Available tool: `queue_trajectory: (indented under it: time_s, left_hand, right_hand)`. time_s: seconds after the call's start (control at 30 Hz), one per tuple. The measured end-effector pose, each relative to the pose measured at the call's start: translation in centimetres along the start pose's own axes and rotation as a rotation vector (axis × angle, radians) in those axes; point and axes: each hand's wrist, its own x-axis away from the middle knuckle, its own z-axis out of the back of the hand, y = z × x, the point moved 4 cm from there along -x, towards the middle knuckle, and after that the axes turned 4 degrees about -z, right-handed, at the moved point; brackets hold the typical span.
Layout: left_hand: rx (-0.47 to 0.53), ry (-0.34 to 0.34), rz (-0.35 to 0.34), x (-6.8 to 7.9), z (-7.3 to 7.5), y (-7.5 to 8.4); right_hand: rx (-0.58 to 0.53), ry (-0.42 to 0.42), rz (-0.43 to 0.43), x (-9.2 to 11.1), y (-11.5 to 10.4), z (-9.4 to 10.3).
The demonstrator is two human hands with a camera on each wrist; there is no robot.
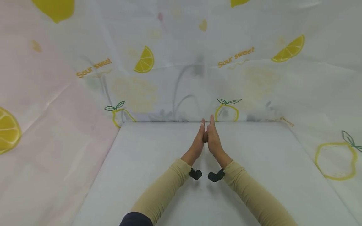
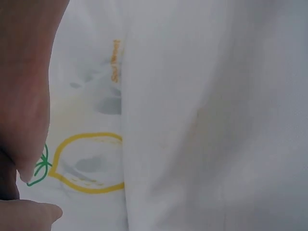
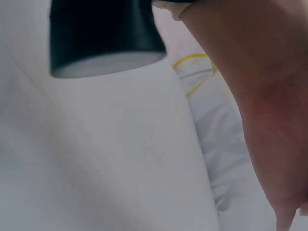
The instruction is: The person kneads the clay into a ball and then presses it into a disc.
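a lemon-printed cloth hangs as a backdrop and drapes both sides of a white table. above the table's far middle, two arms in tan sleeves meet. the left hand and the right hand stand edge-up, fingers straight, palms pressed toward each other. between the palms sits a small brown object, mostly hidden, too small to name. a black wrist camera sits under each wrist.
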Motion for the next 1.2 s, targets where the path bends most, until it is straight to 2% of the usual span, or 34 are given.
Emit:
queue_trajectory:
  time_s: [0.17,0.33,0.53,0.7,0.83,0.93,1.07,1.2]
  left_hand:
    - [0.020,0.005,-0.043,0.3,-0.5,0.4]
    - [0.008,0.042,-0.092,0.6,-0.7,1.2]
    - [-0.005,0.106,-0.098,0.4,-0.5,1.8]
    - [-0.060,0.207,-0.065,0.0,0.3,1.8]
    - [-0.101,0.254,-0.024,-0.2,1.3,1.5]
    - [-0.105,0.272,0.019,-0.4,1.9,1.3]
    - [-0.096,0.289,0.097,-0.4,2.4,1.1]
    - [-0.110,0.272,0.104,-0.4,2.3,0.9]
  right_hand:
    - [-0.053,0.019,-0.070,-0.7,0.7,0.2]
    - [-0.097,0.000,-0.121,-0.5,1.7,0.1]
    - [-0.182,-0.031,-0.100,0.5,2.1,-0.4]
    - [-0.209,-0.059,-0.070,1.3,1.7,-1.2]
    - [-0.207,-0.070,-0.028,1.5,3.4,-2.2]
    - [-0.193,-0.065,0.020,1.4,4.4,-2.8]
    - [-0.171,-0.060,0.061,1.5,3.6,-3.1]
    - [-0.172,-0.035,0.053,1.0,3.3,-3.0]
